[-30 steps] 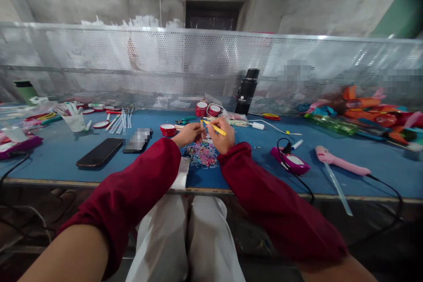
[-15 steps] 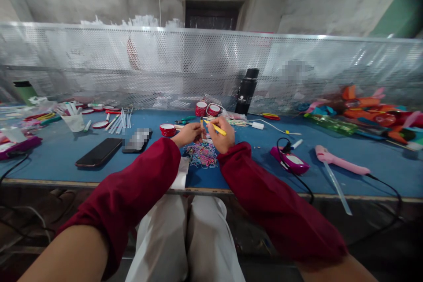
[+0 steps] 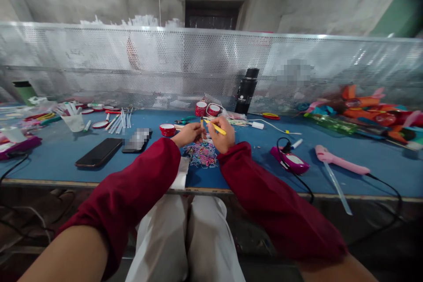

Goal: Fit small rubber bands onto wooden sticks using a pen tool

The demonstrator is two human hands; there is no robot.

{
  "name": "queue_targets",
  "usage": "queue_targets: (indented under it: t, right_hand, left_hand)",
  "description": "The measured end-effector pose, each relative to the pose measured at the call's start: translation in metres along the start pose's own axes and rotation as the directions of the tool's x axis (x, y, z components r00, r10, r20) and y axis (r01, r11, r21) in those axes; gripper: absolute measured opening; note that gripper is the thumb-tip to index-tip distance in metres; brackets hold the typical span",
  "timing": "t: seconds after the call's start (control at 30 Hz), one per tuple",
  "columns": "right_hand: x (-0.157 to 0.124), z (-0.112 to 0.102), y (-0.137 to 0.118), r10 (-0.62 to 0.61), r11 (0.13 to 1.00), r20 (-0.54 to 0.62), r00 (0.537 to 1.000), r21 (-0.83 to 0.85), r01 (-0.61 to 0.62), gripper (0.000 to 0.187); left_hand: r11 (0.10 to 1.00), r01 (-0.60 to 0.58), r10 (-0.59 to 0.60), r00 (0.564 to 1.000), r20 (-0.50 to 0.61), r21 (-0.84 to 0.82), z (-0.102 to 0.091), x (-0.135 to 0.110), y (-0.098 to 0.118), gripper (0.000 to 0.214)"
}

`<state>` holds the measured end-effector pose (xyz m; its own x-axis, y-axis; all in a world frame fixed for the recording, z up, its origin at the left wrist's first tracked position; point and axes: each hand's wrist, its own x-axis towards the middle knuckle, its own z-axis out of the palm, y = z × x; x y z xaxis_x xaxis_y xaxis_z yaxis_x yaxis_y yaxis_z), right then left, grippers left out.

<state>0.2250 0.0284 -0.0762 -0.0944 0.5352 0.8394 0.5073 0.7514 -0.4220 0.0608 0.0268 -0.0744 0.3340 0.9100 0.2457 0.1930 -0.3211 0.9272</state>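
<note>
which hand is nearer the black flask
Right. The right hand sits below and just left of the black flask; the left hand is farther left.

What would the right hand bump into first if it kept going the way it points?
Probably the left hand: the right hand points left toward it, holding a yellow stick. They look almost touching, though depth is unclear.

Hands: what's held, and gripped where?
The right hand holds a thin yellow stick near its lower end. The left hand pinches a second, upright yellow stick by its lower part, above the pile of rubber bands.
</note>
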Motion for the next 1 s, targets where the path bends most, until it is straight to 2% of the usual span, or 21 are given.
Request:
queue_targets:
  t: [0.2,0.43,0.63,1.0]
  right_hand:
    - [-0.0029,0.0014,-0.0019,-0.040,0.999,0.033,0.999,0.008,0.039,0.014]
    - [-0.0018,0.0001,-0.0023,-0.022,0.999,0.003,1.000,-0.027,0.022,0.012]
    - [-0.0026,0.0009,-0.0030,-0.051,0.999,0.026,0.998,-0.014,0.052,0.014]
    - [-0.0010,-0.0010,-0.0025,-0.018,0.999,-0.029,0.999,-0.034,0.017,0.012]
  left_hand:
    - [1.000,0.004,-0.004,1.000,-0.016,0.010,0.0008,0.0001,-0.0003,0.019]
    - [0.999,-0.014,0.014,1.000,-0.008,0.033,-0.0001,0.0003,-0.0004,0.021]
    - [1.000,-0.015,0.015,1.000,-0.023,0.016,-0.0001,0.0013,-0.0025,0.023]
    - [1.000,-0.011,0.011,0.999,-0.040,0.006,0.0023,-0.0012,0.0018,0.021]
